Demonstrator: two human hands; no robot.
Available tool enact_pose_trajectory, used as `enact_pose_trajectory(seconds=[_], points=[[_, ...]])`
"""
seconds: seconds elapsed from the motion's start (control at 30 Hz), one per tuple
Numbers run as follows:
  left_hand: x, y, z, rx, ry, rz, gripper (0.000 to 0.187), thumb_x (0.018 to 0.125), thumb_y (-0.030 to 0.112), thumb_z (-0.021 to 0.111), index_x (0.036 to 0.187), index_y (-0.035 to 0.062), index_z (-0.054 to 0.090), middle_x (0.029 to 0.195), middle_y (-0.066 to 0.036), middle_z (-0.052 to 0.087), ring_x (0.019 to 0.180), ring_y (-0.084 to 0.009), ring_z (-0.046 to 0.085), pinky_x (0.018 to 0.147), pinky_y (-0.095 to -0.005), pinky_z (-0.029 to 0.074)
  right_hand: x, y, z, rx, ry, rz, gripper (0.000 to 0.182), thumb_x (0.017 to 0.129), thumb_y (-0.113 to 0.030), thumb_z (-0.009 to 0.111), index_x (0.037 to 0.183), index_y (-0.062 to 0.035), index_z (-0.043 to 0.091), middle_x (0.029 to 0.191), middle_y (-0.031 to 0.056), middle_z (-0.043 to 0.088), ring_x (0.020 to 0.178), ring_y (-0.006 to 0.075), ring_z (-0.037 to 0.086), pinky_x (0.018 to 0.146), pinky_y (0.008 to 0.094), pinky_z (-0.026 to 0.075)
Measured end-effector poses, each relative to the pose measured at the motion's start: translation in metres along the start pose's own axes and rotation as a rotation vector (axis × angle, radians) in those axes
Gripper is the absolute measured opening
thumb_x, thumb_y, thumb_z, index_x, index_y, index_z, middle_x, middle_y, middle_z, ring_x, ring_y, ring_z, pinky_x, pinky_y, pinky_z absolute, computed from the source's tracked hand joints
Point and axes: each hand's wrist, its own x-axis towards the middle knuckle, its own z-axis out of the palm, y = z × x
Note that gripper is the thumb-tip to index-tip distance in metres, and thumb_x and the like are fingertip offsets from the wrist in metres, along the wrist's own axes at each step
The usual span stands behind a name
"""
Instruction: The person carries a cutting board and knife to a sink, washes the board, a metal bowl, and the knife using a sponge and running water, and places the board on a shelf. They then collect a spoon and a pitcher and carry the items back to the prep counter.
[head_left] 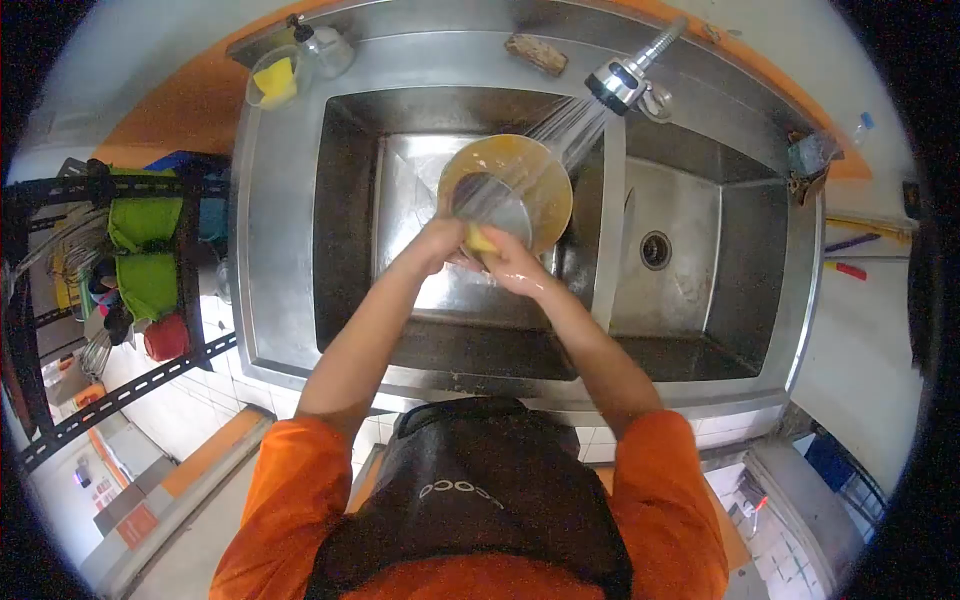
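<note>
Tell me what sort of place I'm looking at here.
Likely a kitchen dishwashing station: a double-basin stainless steel sink, a running spray faucet over a round amber plastic bowl, and a black rack of green dishes.

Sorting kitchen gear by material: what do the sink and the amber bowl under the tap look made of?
Sink: looks like stainless steel, brushed grey with dull reflections. Amber bowl: probably translucent plastic, since light and the water stream show through it; tinted glass can't be ruled out.
</note>
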Motion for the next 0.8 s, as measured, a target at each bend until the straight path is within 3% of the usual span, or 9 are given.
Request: enact_pose_trajectory(seconds=[0.07,0.17,0.3,0.4,0.47,0.57,0.67,0.77,0.8], points=[[-0.004,-0.004,-0.008,0.016,0.085,0.040,0.076,0.088,0.003,0.048,0.153,0.0169,0.012,0.132,-0.022,0.050,0.099,-0.0381,0.065,0.057,-0.0474,0.063,-0.011,-0.016,-0.023,-0.151,-0.176,0.059,0.036,0.082,-0.001,0.059,0.118,-0.0019,0.063,0.115,0.0168,0.065,0.109,0.0277,0.061,0.095,0.0374,0.047],[-0.008,-0.018,-0.012,0.041,0.072,0.062,0.078,0.086,0.002,0.048,0.154,0.0168,0.012,0.137,-0.022,0.046,0.106,-0.0377,0.062,0.061,-0.0490,0.064,-0.006,-0.039,-0.068,-0.776,-0.394,-0.068,0.034,0.078,-0.001,0.062,0.111,-0.0043,0.067,0.117,0.0120,0.066,0.118,0.0277,0.057,0.108,0.0440,0.037],[0.004,-0.040,-0.017,-0.053,-0.071,-0.145,0.082,0.083,0.000,0.047,0.155,0.0161,0.011,0.142,-0.021,0.043,0.116,-0.0372,0.057,0.065,-0.0496,0.064,0.010,-0.014,-0.074,-0.977,-0.255,-0.334,0.032,0.079,-0.003,0.058,0.109,-0.0086,0.069,0.120,0.0064,0.066,0.126,0.0271,0.051,0.116,0.0522,0.024],[-0.018,-0.018,0.004,0.045,-0.069,-0.157,0.081,0.082,-0.001,0.044,0.154,0.0153,0.014,0.141,-0.020,0.044,0.118,-0.0369,0.056,0.068,-0.0502,0.064,0.021,-0.029,-0.066,-1.016,-0.308,-0.460,0.033,0.082,-0.004,0.054,0.111,-0.0099,0.069,0.121,0.0052,0.066,0.131,0.0262,0.048,0.117,0.0540,0.022],[-0.016,-0.017,-0.011,0.118,-0.014,0.024,0.079,0.081,-0.002,0.043,0.154,0.0149,0.016,0.140,-0.019,0.046,0.116,-0.0367,0.057,0.067,-0.0492,0.064,0.022,-0.027,-0.076,-1.073,-0.354,-0.420,0.035,0.083,-0.004,0.053,0.113,-0.0097,0.069,0.122,0.0055,0.066,0.133,0.0267,0.046,0.118,0.0544,0.021],[-0.008,-0.009,-0.028,0.005,0.070,0.137,0.074,0.081,-0.001,0.045,0.150,0.0129,0.025,0.138,-0.019,0.047,0.112,-0.0358,0.060,0.061,-0.0478,0.064,0.004,-0.036,-0.076,-0.978,-0.194,-0.440,0.036,0.081,-0.003,0.057,0.113,-0.0121,0.068,0.126,0.0058,0.063,0.135,0.0280,0.044,0.116,0.0559,0.023],[-0.009,-0.005,-0.025,-0.050,0.172,0.149,0.073,0.080,0.000,0.046,0.149,0.0129,0.026,0.134,-0.020,0.049,0.107,-0.0343,0.063,0.060,-0.0453,0.064,-0.022,-0.046,-0.042,-0.713,-0.223,-0.197,0.047,0.078,0.003,0.054,0.122,-0.0110,0.064,0.130,0.0087,0.060,0.132,0.0311,0.047,0.117,0.0560,0.023],[0.013,-0.030,-0.023,0.000,0.241,0.247,0.074,0.079,-0.001,0.045,0.149,0.0126,0.025,0.129,-0.019,0.053,0.101,-0.0340,0.065,0.060,-0.0413,0.063,-0.042,-0.069,0.010,-0.276,-0.012,-0.029,0.053,0.076,0.008,0.049,0.124,-0.0103,0.062,0.129,0.0166,0.058,0.129,0.0356,0.048,0.119,0.0452,0.025],[0.011,-0.028,-0.020,-0.006,0.227,0.232,0.074,0.079,-0.001,0.044,0.149,0.0117,0.026,0.128,-0.020,0.054,0.101,-0.0343,0.065,0.060,-0.0408,0.062,-0.043,-0.072,0.009,-0.355,-0.032,-0.045,0.053,0.077,0.008,0.049,0.125,-0.0108,0.062,0.129,0.0164,0.058,0.127,0.0358,0.049,0.118,0.0462,0.026]])
